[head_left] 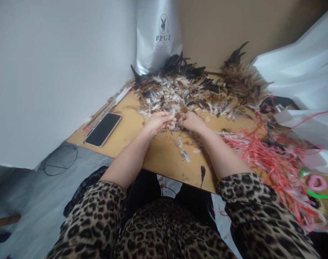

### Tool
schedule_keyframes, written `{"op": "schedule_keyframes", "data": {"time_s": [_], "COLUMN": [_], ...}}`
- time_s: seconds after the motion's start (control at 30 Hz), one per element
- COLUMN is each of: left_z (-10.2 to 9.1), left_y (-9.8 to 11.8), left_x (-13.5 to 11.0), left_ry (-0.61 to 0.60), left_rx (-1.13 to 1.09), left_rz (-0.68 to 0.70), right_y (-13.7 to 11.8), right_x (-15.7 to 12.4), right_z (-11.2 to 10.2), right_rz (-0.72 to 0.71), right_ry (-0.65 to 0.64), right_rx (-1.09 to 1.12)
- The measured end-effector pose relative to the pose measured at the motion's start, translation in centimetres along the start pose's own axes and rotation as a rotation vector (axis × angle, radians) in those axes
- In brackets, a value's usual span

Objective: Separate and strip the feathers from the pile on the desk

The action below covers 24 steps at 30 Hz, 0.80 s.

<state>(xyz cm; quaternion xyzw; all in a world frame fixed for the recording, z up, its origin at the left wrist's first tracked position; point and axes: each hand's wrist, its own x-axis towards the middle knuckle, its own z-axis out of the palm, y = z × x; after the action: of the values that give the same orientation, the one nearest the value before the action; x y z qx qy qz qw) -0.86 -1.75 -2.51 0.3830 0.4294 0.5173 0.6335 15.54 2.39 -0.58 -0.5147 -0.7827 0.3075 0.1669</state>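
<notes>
A wide heap of brown, white and black feathers (170, 91) lies on the wooden table in front of me. My left hand (160, 122) is at the heap's near edge, thumb and fingers closed in a pinch on a pale feather (173, 109). Close beside it, my right hand (192, 121) is closed, knuckles up, with its fingertips down at the feathers. Whatever those fingertips grip is hidden. Below the hands, a few loose feathers (184, 155) lie scattered on the tabletop.
A phone (103, 129) lies at the left. Tangled pink-red strands (272, 162) cover the table's right side. A white printed bag (160, 39) stands behind the heap, near a brown feather bunch (241, 81). A dark feather (203, 174) lies by the table's front edge.
</notes>
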Motion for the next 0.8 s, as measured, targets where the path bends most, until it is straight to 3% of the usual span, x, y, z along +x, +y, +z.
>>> {"op": "schedule_keyframes", "data": {"time_s": [0.2,0.33,0.8], "left_z": [-0.2,-0.2,0.2], "left_y": [-0.1,-0.1,0.2], "left_x": [0.2,0.2,-0.1], "left_ry": [0.036,0.018,-0.053], "left_rx": [-0.034,-0.062,-0.085], "left_rz": [-0.014,-0.022,-0.067], "right_y": [-0.2,-0.6,-1.2], "right_x": [-0.3,-0.4,-0.4], "right_z": [-1.2,-1.2,-0.1], "right_rz": [0.091,0.053,-0.125], "right_ry": [0.063,0.065,0.177], "right_rx": [0.554,0.793,0.638]}}
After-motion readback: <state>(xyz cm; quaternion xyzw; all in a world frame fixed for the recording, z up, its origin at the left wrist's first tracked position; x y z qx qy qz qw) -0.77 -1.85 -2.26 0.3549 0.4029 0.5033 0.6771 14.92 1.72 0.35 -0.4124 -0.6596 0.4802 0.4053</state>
